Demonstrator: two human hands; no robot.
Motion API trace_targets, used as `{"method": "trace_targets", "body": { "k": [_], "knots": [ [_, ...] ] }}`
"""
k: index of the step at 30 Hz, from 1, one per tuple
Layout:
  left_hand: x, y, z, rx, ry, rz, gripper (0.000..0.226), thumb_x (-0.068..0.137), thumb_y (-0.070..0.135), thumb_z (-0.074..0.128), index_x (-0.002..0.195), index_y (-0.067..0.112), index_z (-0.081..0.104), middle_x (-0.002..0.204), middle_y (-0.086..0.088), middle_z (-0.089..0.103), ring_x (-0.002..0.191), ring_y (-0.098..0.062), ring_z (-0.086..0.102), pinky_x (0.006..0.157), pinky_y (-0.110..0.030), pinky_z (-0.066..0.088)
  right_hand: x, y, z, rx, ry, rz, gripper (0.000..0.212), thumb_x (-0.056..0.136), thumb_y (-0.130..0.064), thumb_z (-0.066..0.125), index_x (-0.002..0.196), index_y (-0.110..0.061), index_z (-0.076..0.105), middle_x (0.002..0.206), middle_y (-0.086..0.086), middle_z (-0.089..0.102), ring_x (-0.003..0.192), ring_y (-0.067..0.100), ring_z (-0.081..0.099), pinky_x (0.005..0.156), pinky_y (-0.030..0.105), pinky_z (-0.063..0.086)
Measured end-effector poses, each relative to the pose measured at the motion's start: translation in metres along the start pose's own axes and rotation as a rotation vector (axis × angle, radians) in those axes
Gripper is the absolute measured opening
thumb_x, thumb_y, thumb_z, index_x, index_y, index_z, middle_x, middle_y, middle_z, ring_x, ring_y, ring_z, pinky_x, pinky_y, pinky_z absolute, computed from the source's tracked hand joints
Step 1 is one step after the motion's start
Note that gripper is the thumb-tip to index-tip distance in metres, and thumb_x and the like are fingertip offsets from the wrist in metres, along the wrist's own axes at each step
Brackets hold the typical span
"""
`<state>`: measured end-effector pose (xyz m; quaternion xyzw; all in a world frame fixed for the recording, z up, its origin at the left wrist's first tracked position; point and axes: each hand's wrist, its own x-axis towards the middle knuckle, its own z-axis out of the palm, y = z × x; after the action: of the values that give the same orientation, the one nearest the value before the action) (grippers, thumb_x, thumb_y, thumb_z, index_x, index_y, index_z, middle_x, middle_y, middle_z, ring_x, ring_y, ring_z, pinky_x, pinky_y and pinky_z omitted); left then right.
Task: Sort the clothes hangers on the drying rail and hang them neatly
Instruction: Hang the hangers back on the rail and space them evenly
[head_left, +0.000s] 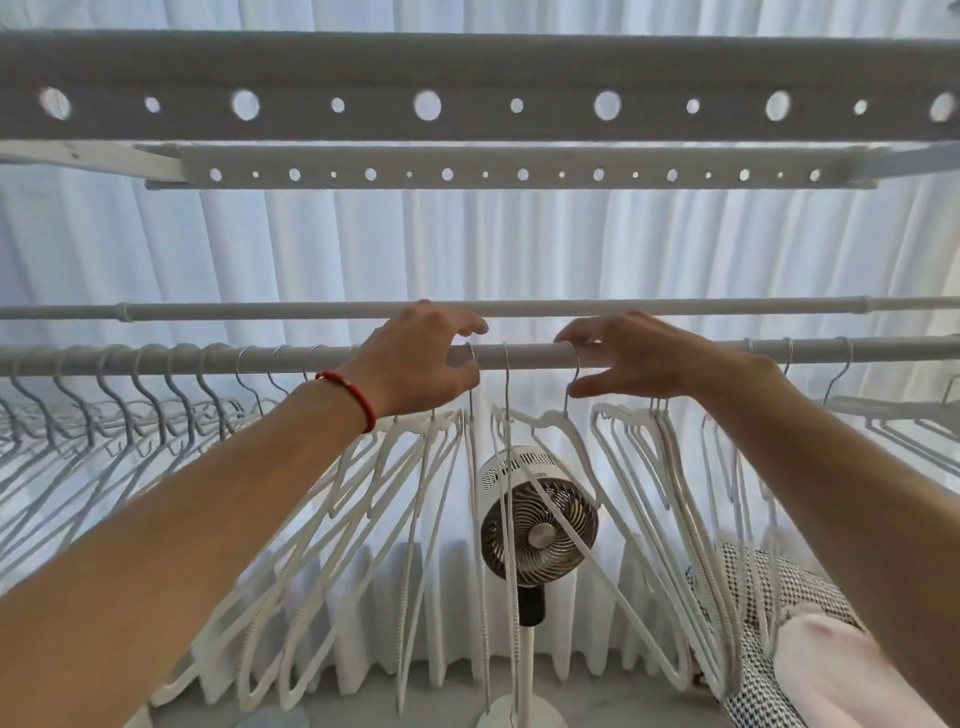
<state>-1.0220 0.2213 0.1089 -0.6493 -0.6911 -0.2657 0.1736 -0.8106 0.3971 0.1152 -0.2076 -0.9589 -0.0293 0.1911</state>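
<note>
White plastic hangers (415, 493) with thin metal hooks crowd the near drying rail (524, 354), above a pedestal fan (540, 530). Your left hand (421, 364) curls around the rail at one hook; your right hand (623, 358) pinches another hook (574, 364). They look light, stiff and tangle-prone: slide them by the hook.

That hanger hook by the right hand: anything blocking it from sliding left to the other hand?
One hanger hook sits on the rail between the right hand and the left hand; otherwise the rail is bare there.
</note>
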Motion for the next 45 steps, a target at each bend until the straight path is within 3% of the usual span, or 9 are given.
{"method": "trace_targets", "body": {
  "k": [5,9,18,21,24,29,34,41,45],
  "knots": [
    [-0.002,-0.001,-0.001,-0.01,0.001,0.015,0.043,0.087,0.027,0.064,0.13,0.023,0.063,0.126,0.005,0.066,0.119,-0.017,0.055,0.102,-0.044,0.047,0.002,-0.003,0.013,-0.01,0.116,-0.019,0.062,0.082,-0.044,0.083,0.136,-0.025,0.059,0.097,-0.012,0.064,0.088,0.016,0.059,0.08,0.038,0.051],
    [-0.007,-0.004,-0.003,-0.02,0.013,0.021,0.041,0.087,0.027,0.066,0.128,0.021,0.064,0.125,0.003,0.067,0.103,-0.014,0.057,0.099,-0.042,0.05,0.01,-0.012,0.013,-0.021,0.088,-0.053,0.046,0.081,-0.042,0.083,0.119,-0.025,0.065,0.088,-0.005,0.066,0.08,0.02,0.06,0.075,0.043,0.054],
    [-0.015,-0.006,-0.006,0.013,0.033,0.025,0.041,0.087,0.027,0.065,0.128,0.02,0.065,0.127,0.0,0.067,0.119,-0.021,0.058,0.101,-0.039,0.048,0.021,-0.026,0.017,-0.063,0.075,-0.064,0.038,0.083,-0.04,0.081,0.112,-0.023,0.064,0.087,-0.003,0.064,0.078,0.021,0.059,0.075,0.046,0.054],
    [-0.013,-0.004,-0.005,0.03,0.049,0.021,0.041,0.087,0.027,0.065,0.128,0.021,0.065,0.128,-0.001,0.066,0.119,-0.02,0.057,0.1,-0.038,0.046,0.019,-0.027,0.017,-0.057,0.065,-0.058,0.049,0.082,-0.041,0.082,0.123,-0.024,0.062,0.095,-0.003,0.067,0.083,0.02,0.061,0.079,0.044,0.054],
    [-0.011,0.002,-0.002,0.028,0.06,0.032,0.041,0.086,0.027,0.066,0.127,0.022,0.065,0.122,-0.003,0.067,0.117,-0.019,0.056,0.098,-0.038,0.048,0.008,-0.02,0.009,0.012,0.073,-0.053,0.073,0.08,-0.041,0.084,0.143,-0.02,0.052,0.119,-0.006,0.067,0.104,0.016,0.062,0.092,0.036,0.051],
    [0.001,0.024,0.01,0.018,0.028,0.067,0.043,0.087,0.028,0.065,0.129,0.023,0.064,0.128,-0.001,0.065,0.122,-0.02,0.054,0.103,-0.043,0.047,-0.029,0.031,-0.018,-0.007,0.155,0.1,0.051,0.09,-0.037,0.076,0.135,-0.019,0.063,0.128,-0.001,0.069,0.121,0.021,0.062,0.107,0.039,0.047],
    [0.016,0.053,0.03,0.018,0.016,0.087,0.042,0.087,0.029,0.064,0.128,0.022,0.064,0.127,0.0,0.065,0.121,-0.019,0.055,0.1,-0.039,0.048,-0.054,0.057,-0.014,-0.007,0.066,0.143,0.059,0.084,-0.048,0.078,0.135,-0.022,0.062,0.119,-0.003,0.069,0.109,0.02,0.063,0.097,0.041,0.05],
    [0.022,0.06,0.039,0.026,0.075,0.064,0.039,0.087,0.029,0.064,0.125,0.023,0.065,0.124,0.0,0.066,0.121,-0.018,0.054,0.096,-0.034,0.045,-0.051,0.063,-0.012,-0.088,0.138,0.037,0.048,0.084,-0.047,0.076,0.126,-0.026,0.065,0.106,-0.007,0.07,0.094,0.021,0.064,0.081,0.039,0.052],
    [0.017,0.054,0.034,0.026,0.095,0.035,0.04,0.086,0.03,0.066,0.124,0.022,0.066,0.122,-0.002,0.067,0.12,-0.019,0.054,0.097,-0.04,0.049,-0.043,0.053,-0.017,-0.256,0.175,-0.044,0.047,0.082,-0.053,0.073,0.122,-0.03,0.066,0.115,-0.008,0.07,0.095,0.021,0.066,0.08,0.04,0.054]
  ]
}}
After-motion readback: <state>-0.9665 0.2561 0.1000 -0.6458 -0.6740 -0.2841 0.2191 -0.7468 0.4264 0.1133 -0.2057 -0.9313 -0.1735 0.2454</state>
